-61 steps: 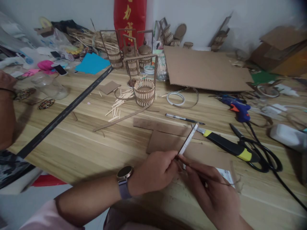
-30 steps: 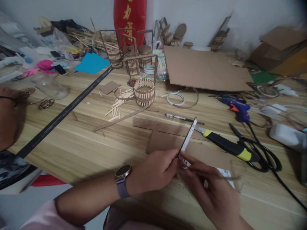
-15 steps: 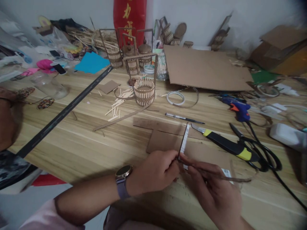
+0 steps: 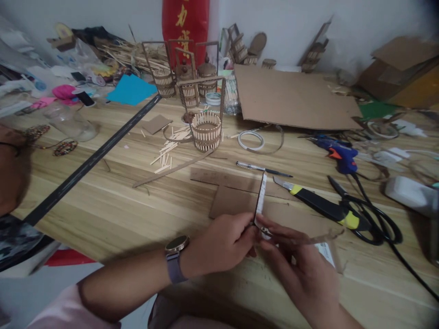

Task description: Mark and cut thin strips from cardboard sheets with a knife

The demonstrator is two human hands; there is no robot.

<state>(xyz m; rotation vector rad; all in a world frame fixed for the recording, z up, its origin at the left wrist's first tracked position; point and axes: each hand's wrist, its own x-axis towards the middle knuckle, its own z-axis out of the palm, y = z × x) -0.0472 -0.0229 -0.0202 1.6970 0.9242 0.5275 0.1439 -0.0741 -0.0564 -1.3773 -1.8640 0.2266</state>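
My left hand (image 4: pixel 222 242), with a watch (image 4: pixel 177 244) on its wrist, pinches a narrow cardboard strip with a white face (image 4: pixel 262 194). The strip points up and away from me. At its near end my right hand (image 4: pixel 305 274) closes on a thin brown strip (image 4: pixel 318 238), whose loose end trails out to the right. The fingertips of both hands almost meet where the two strips cross, and fingers partly hide that spot. Beneath lie flat pieces of brown cardboard (image 4: pixel 236 200). A yellow-and-black utility knife (image 4: pixel 322 203) rests just beyond my right hand.
Black scissors (image 4: pixel 372 219) and a blue glue gun (image 4: pixel 338 153) lie at the right. A pen (image 4: pixel 264 169), a tape roll (image 4: pixel 251 140), a small stick basket (image 4: pixel 206 131) and loose sticks (image 4: pixel 168 148) are farther back. Another person's arm (image 4: pixel 13 173) is at the left edge.
The white-faced strip has shifted slightly left and stands a bit more upright. My right hand has turned a little, and the brown strip's loose end has swung up and leftward.
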